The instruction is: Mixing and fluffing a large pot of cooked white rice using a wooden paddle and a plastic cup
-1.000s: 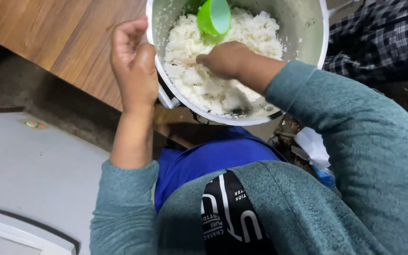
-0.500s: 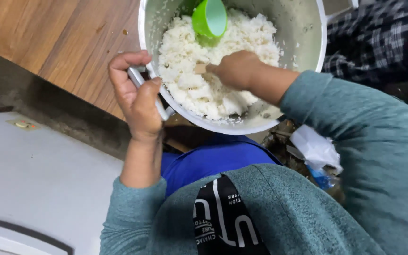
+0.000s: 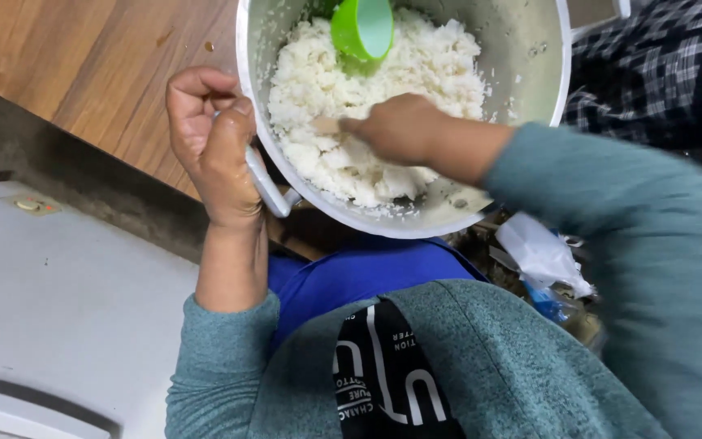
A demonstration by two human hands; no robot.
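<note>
Two hands work at one metal pot of white rice, held at the edge of the wooden tabletop. The left hand stays clamped on the pot's side handle, unchanged from half a second ago. The right hand, closed on a pale utensil, has moved lower into the rice. A green cup rests on the rice at the far side, as before.

Both hands engaged, arms in teal sleeves.
Left hand: fingers curled shut, forearm vertical, wrist bare. Right hand: closed in a fist, knuckles up, forearm entering from the right.
</note>
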